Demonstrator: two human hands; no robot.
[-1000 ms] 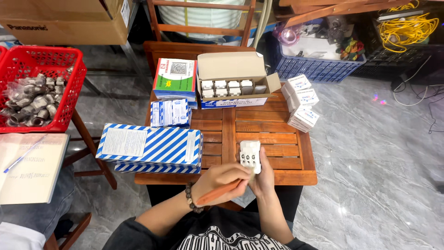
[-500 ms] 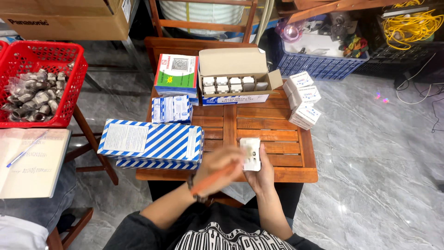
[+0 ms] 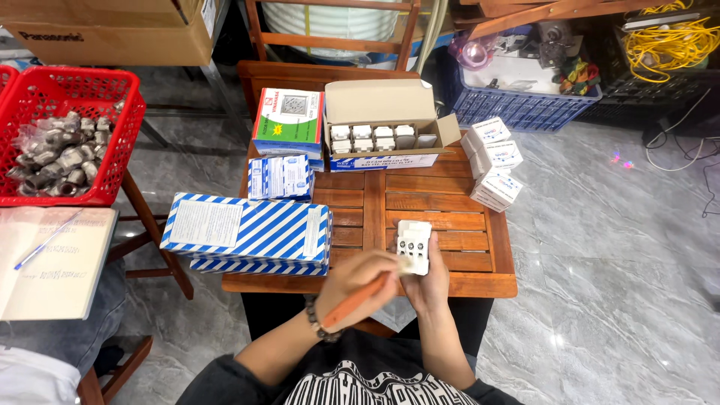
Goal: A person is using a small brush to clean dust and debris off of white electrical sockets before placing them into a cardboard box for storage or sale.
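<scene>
My right hand (image 3: pixel 430 281) holds a white rectangular socket plate (image 3: pixel 414 245) over the front edge of a small wooden slatted table (image 3: pixel 450 217). My left hand (image 3: pixel 358 279) grips an orange-handled tool (image 3: pixel 352 300), its tip pressed at the plate's lower left side. A beaded bracelet sits on my left wrist. Both hands are close together just above my lap.
On the table: blue-and-white striped boxes (image 3: pixel 247 232), a smaller striped box (image 3: pixel 280 177), a green-and-red box (image 3: pixel 289 120), an open carton of white parts (image 3: pixel 382 127), stacked small white boxes (image 3: pixel 491 161). Left: red basket of metal fittings (image 3: pixel 64 135), notebook with pen (image 3: pixel 52 259). Behind: blue crate (image 3: pixel 525 97).
The plate and both hands have stayed at the table's front edge; the tool tip has shifted slightly against the plate. The view has tilted a little.
</scene>
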